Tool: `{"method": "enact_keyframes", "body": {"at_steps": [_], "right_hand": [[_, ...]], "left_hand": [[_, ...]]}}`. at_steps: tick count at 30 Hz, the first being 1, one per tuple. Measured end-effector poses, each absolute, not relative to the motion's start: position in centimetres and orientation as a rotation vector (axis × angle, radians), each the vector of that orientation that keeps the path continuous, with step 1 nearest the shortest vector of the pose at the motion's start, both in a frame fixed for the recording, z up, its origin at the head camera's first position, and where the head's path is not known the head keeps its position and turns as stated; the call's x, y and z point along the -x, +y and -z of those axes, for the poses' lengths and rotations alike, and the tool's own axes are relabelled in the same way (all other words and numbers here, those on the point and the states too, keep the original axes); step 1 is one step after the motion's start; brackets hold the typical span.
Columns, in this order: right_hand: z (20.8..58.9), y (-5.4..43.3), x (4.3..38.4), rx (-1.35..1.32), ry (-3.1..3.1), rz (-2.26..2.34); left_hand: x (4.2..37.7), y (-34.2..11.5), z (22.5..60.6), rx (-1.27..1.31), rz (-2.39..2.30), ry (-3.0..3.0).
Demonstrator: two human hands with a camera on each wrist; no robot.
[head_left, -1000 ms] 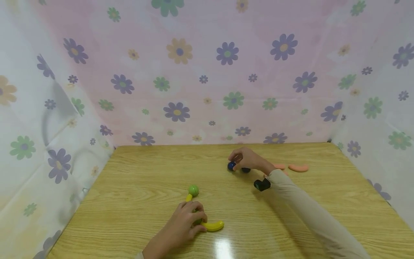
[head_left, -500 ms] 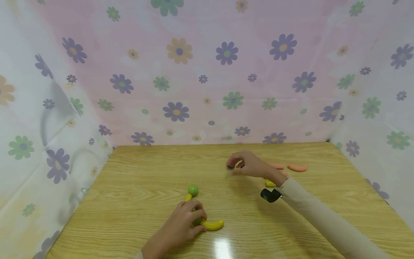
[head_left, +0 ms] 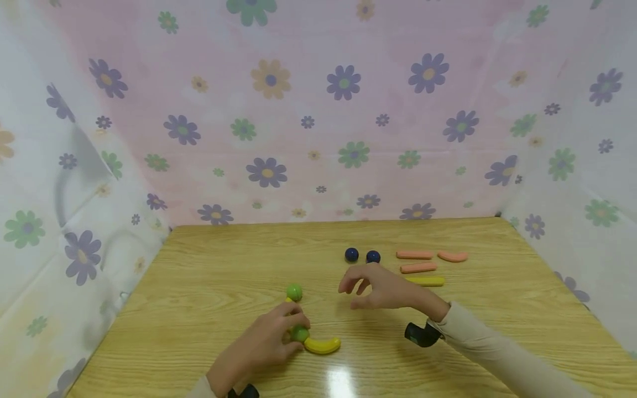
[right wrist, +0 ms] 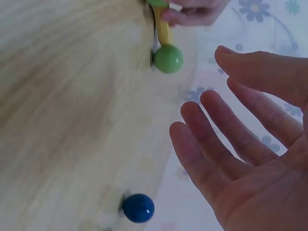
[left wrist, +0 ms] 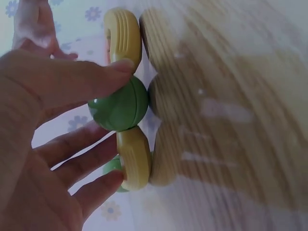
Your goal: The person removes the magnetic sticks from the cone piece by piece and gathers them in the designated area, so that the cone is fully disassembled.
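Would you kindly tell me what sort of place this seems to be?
Probably a screened tabletop workspace: flowered sheeting rises behind and beside a wood-grain table bearing a toy-like green ball and a dark blue ball.

Wooden table (head_left: 214, 262): passages and obstructions.
Passage: broad bare strip along the left side; second lane between the left hand (head_left: 266, 336) and the right hand (head_left: 380, 287), reaching back to the rear edge left of the navy balls (head_left: 351, 254). Obstructions: left hand around the near green ball (head_left: 300, 333), curved yellow piece (head_left: 322, 346) touching on its right, far green ball (head_left: 294, 292) beyond; right hand raised before the two navy balls, narrow gap between these; at right, three orange sticks (head_left: 418, 268) and one yellow stick (head_left: 430, 281). Floral cloth (head_left: 298, 99) bounds rear and both sides.
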State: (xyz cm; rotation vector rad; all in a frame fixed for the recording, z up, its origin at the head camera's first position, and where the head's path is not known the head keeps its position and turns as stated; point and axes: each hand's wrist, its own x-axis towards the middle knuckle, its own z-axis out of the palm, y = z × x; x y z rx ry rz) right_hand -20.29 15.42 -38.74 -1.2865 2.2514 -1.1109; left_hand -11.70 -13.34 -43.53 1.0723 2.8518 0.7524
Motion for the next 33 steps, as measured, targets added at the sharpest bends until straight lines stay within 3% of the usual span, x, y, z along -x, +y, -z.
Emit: {"method": "enact_keyframes", "body": {"at_steps": [15,33], "right_hand": [[41.9,14.4,16.8,1.184,2.125,1.142],[44.1,13.3,15.3,1.132,2.161,1.287]], "left_hand": [[11.7,-13.5,43.5,-1.138,-0.757,2.831],[11.4,-12.7,44.5,-1.147,-0.835,2.903]]}}
